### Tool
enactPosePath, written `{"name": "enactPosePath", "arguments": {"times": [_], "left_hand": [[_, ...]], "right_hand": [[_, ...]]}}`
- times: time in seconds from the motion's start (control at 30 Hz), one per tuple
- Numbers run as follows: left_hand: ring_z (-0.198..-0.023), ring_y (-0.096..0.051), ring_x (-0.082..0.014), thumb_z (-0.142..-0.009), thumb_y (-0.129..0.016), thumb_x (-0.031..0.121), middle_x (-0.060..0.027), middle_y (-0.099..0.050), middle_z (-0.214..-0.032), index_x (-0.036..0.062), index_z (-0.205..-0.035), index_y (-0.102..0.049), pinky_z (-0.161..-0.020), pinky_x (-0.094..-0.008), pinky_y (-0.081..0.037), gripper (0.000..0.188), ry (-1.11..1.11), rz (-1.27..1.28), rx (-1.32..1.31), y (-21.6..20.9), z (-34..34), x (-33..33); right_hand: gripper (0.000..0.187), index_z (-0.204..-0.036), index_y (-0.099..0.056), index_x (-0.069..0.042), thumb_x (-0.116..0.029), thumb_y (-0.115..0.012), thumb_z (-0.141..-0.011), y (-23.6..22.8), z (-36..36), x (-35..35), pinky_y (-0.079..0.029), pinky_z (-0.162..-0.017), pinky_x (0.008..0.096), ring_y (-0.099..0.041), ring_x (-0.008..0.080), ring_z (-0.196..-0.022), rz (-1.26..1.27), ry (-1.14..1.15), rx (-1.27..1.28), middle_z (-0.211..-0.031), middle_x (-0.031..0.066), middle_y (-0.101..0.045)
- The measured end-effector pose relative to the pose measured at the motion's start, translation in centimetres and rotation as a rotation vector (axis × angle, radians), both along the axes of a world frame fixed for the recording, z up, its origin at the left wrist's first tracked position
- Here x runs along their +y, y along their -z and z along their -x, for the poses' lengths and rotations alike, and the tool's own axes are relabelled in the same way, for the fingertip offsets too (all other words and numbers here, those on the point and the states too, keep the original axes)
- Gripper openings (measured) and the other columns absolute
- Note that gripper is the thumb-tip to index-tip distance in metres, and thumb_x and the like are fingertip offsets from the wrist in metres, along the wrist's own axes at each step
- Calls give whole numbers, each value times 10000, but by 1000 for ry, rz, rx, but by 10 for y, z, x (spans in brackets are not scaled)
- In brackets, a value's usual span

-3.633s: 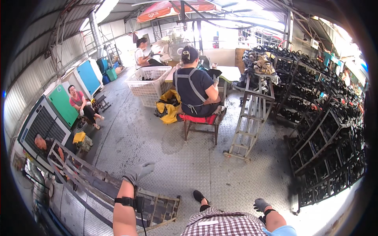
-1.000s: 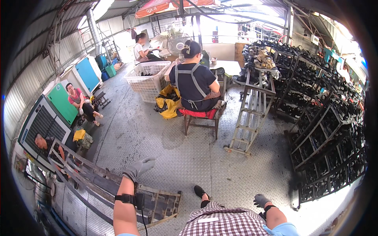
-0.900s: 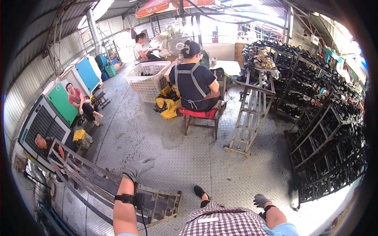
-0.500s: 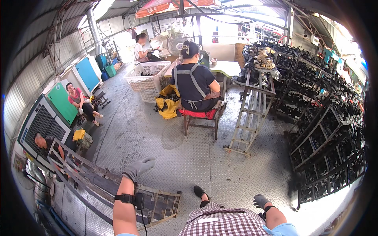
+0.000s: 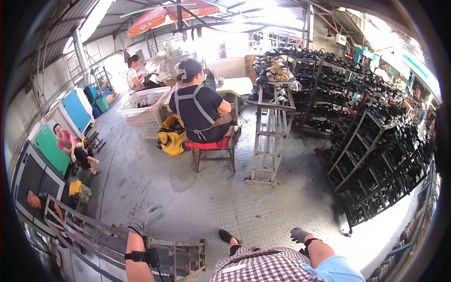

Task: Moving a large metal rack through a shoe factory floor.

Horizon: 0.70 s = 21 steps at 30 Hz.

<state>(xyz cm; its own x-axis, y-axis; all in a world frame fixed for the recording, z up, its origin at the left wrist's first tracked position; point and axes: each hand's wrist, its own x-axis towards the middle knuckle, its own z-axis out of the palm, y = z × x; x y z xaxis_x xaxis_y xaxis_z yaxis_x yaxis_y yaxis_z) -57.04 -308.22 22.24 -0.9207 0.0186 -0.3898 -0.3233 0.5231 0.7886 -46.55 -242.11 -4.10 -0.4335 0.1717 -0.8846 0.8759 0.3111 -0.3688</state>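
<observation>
My left hand (image 5: 146,219) wears a grey glove and holds nothing, its fingers stretched out above the near end of a low metal rack (image 5: 183,249). A black strap with a small box and cable (image 5: 142,256) sits on that wrist. Beside my checked apron (image 5: 268,265), my right hand (image 5: 299,235) is also in a grey glove, empty, fingers apart over the metal floor. Neither hand touches anything.
Ahead, a seated person (image 5: 199,101) works at a table (image 5: 235,87) by a white crate (image 5: 145,113). A narrow metal stand (image 5: 268,145) carries sandals (image 5: 278,73). Tall racks of dark sandals (image 5: 371,155) line the right. Other people sit or bend at the left (image 5: 70,145).
My view has turned to the right, so the room has shifted left. The seated person's head has turned to the right. Both hands stay empty.
</observation>
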Motion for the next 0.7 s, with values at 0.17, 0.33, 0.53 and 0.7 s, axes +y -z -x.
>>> {"name": "enactPosePath", "arguments": {"times": [0.17, 0.33, 0.53, 0.7], "left_hand": [[-947, -617, -192, -907, -578, 330, -129, -652, -1079, -32, -1311, -532, -835, -312, -489, 545, -3, -4, 17, -1, 1, 3], [-970, -621, -195, -911, -569, 338, -137, -659, -1078, -37, -1311, -530, -851, -310, -486, 549, 2, 36, -28, -7, 0, 6], [-956, -617, -178, -917, -563, 359, -103, -665, -1059, -9, -1300, -549, -846, -301, -484, 532, 7, 105, -24, -3, -2, 0], [-936, -593, -126, -895, -634, 354, -61, -670, -1028, 67, -1289, -587, -810, -269, -473, 489, -10, 44, -4, 21, 4, -14]], "right_hand": [[427, -1315, -510, -100, -261, -461, -922, 5, 0, 1, -504, -867, 454, -637, 261, -1053, -37, 9, -8, -1219, 102, -622], [445, -1344, -489, -105, -268, -458, -931, 10, 3, 2, -511, -853, 452, -640, 263, -1048, -37, 3, -8, -1259, 107, -610], [410, -1303, -529, -118, -288, -449, -938, 24, 2, 5, -515, -814, 437, -649, 258, -1037, -58, 11, -14, -1213, 95, -631], [413, -1311, -504, -123, -288, -460, -936, 37, -1, 9, -502, -801, 487, -643, 282, -1011, 10, -2, -77, -1241, 96, -616]]}}
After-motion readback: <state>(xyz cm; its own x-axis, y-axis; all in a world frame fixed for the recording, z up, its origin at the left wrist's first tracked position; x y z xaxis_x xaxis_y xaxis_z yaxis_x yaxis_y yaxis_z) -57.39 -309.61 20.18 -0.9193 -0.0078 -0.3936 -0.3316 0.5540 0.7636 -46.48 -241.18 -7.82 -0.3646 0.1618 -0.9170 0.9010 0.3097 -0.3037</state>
